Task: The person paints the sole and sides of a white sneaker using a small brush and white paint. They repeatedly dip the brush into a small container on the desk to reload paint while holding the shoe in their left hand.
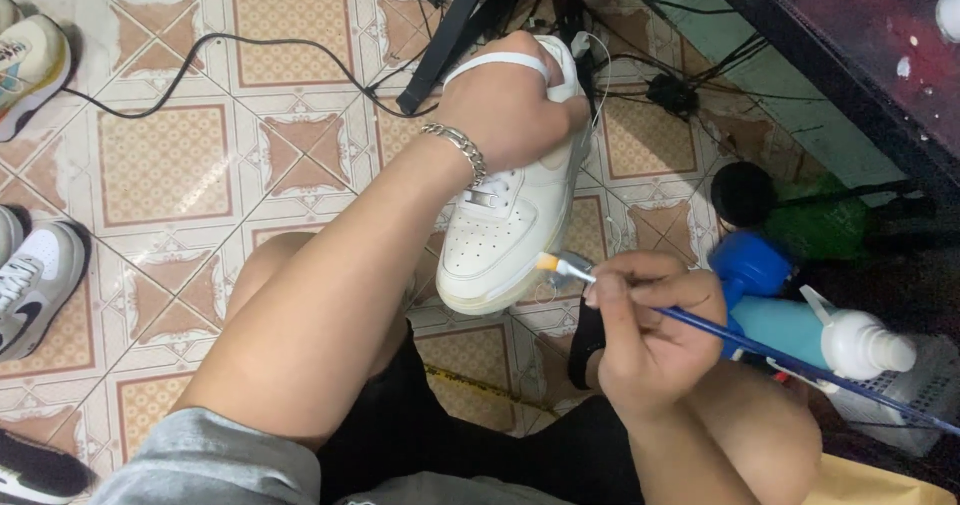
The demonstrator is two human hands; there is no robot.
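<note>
My left hand (pixel 510 105) grips a white sneaker (pixel 520 220) by its heel and holds it toe-down above my knee. A silver chain bracelet (pixel 458 150) sits on that wrist. My right hand (pixel 645 330) holds a paintbrush with a long blue handle (pixel 790 365). The brush tip (pixel 552 262) touches the sneaker's sole edge near the toe.
Tiled floor (pixel 170 165) with black cables (pixel 250 50) lies below. Other sneakers (pixel 30 285) rest at the left edge. A white and teal bottle (pixel 850 340), a blue container (pixel 750 265) and a white basket (pixel 925 390) stand at right. A dark table (pixel 860 45) is at top right.
</note>
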